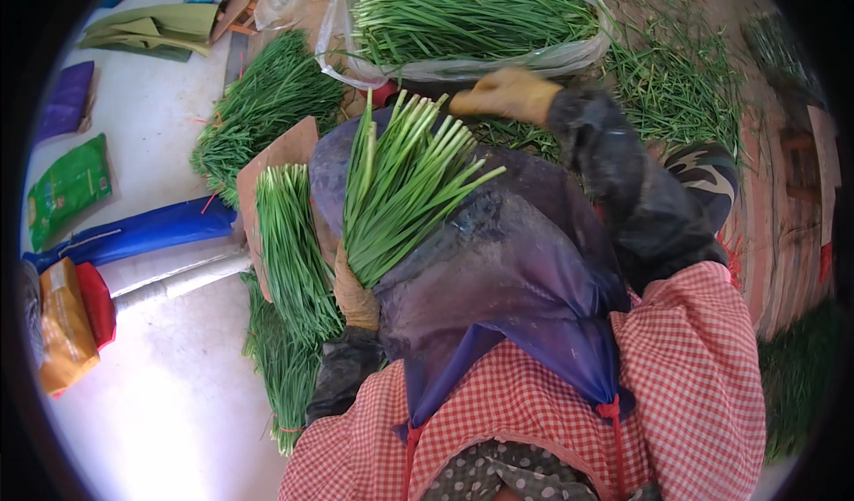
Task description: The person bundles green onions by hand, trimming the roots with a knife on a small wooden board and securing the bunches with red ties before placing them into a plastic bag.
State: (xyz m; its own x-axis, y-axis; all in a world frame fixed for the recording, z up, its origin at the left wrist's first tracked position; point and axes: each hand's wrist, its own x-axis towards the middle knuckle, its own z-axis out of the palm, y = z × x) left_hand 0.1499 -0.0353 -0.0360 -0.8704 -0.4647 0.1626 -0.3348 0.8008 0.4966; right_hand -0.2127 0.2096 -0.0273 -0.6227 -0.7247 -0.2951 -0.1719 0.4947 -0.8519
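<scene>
My left hand [357,292], in a tan work glove, is shut around the leafy lower part of a fanned bunch of green garlic chives [407,201]; the pale cut ends point up and away. The bunch lies over the purple plastic apron [507,247] on my lap. My right hand [508,95], in a yellowish glove and slightly blurred, is beyond the apron, near the rim of a clear plastic bag [467,70] full of chives [474,14]. Its fingers point left; whether they hold anything is not clear. Left of my left hand, more chives [290,241] lie on a reddish-brown board [303,144].
Tied chive bundles lie at the left [267,100] and lower left [287,367]. Loose chive scraps [674,74] cover the floor at upper right. Folded plastic bags [73,187] and a blue roll [147,231] lie on the pale floor at left.
</scene>
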